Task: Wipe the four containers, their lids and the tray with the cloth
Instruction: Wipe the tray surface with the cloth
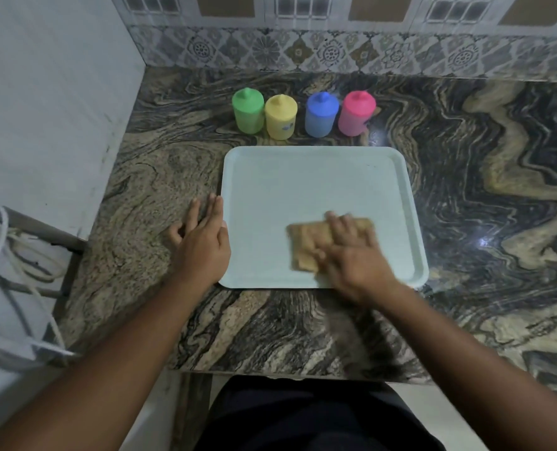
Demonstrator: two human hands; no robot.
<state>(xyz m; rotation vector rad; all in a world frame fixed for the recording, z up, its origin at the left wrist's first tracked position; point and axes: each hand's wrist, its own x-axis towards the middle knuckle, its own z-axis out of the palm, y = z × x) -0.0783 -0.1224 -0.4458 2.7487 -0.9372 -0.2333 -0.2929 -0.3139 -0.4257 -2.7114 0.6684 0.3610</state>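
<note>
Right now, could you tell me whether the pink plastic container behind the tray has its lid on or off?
On: the pink plastic container carries its pink knobbed lid on top.

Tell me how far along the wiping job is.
Done: nothing provably; cleanliness doesn't show. In hand: the right hand presses the cloth onto the tray, near-right part, motion-blurred, while the left hand rests flat at its left edge. Left, possibly: the green, yellow, blue and pink containers stand lidded on the counter behind; whether they were wiped cannot be told.

Hand (352,252) flat on cloth (306,245), tray (303,177)
</note>
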